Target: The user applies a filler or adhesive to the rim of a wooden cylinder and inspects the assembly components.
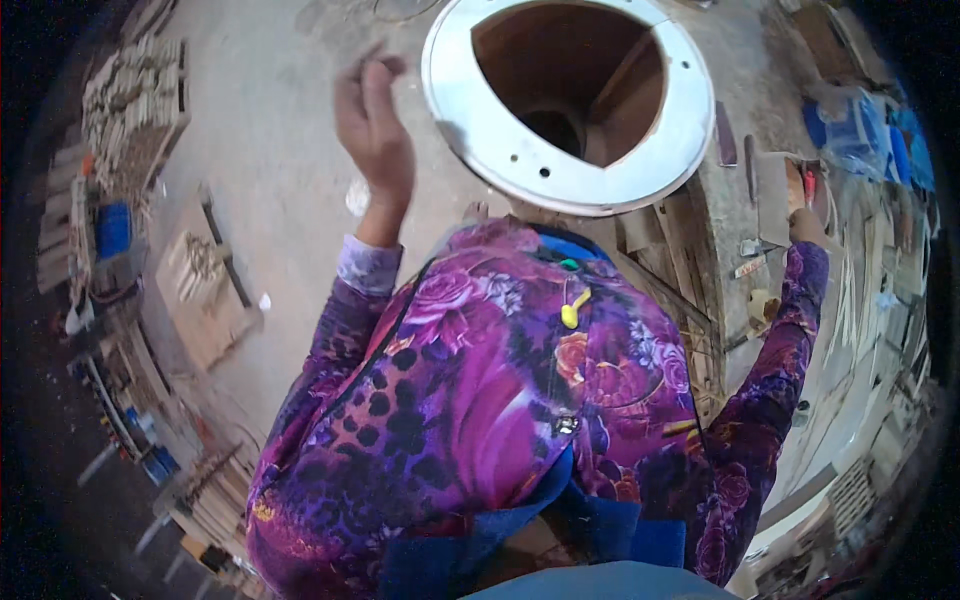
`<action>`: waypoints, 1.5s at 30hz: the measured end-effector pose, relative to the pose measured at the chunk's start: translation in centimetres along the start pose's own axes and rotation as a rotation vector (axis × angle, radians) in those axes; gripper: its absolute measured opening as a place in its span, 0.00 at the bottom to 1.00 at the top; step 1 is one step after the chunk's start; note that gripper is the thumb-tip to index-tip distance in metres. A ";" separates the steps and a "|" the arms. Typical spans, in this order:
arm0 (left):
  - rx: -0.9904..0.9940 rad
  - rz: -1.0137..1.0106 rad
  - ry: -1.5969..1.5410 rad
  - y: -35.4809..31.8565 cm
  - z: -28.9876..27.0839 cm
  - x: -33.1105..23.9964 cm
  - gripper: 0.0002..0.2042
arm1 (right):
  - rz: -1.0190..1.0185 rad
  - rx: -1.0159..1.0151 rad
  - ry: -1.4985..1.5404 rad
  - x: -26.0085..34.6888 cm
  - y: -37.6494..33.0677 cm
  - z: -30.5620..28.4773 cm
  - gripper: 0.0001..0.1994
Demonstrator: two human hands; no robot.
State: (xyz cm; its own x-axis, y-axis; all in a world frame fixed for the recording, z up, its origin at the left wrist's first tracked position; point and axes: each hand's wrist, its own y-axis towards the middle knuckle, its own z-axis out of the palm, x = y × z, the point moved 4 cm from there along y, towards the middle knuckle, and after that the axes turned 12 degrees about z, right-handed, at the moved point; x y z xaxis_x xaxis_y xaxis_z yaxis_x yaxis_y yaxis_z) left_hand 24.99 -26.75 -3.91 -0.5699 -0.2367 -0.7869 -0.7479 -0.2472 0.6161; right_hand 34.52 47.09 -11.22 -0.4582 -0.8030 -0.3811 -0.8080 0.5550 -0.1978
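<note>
Clear plastic bags (850, 125) with blue contents at upper right, heaped on the tabletop (850, 300) near its far edge; soft, crumpled shape, translucent with blue showing through. Further blue packs (905, 150) just beside, toward the rim; outline blurred. Blue box-like container (113, 228) at far left among stacked wood on the floor; rectangular, plain blue, detail too small to tell. No labels, signs or screens made out anywhere in view.

Open floor (270, 150) beside metal ring (500, 140)
</note>
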 end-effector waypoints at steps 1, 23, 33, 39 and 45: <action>-0.003 -0.019 0.013 0.6 -1.3 0.8 0.15 | -0.015 0.012 -0.012 0.0 0.5 0.2 0.09; 0.510 0.068 -0.058 -0.2 6.1 -0.2 0.11 | -0.456 -0.242 1.080 23.0 -24.8 -19.0 0.07; 1.112 0.530 0.040 -3.0 14.2 -1.1 0.08 | -0.386 -0.335 1.199 29.2 -27.8 -15.1 0.10; 1.101 0.561 0.069 -3.7 14.4 -0.8 0.09 | -0.419 -0.398 0.952 28.7 -30.0 -14.7 0.19; 1.064 0.588 0.048 -4.0 14.5 -1.2 0.08 | -0.360 -0.274 0.896 28.6 -32.0 -13.5 0.33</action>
State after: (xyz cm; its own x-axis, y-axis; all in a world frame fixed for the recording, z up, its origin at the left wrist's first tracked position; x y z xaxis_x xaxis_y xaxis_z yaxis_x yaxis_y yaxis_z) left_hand 23.77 -11.85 -5.93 -0.9198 -0.0936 -0.3811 -0.2979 0.7986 0.5229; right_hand 42.27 3.42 -3.64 -0.1888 -0.8433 0.5032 -0.9590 0.2686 0.0903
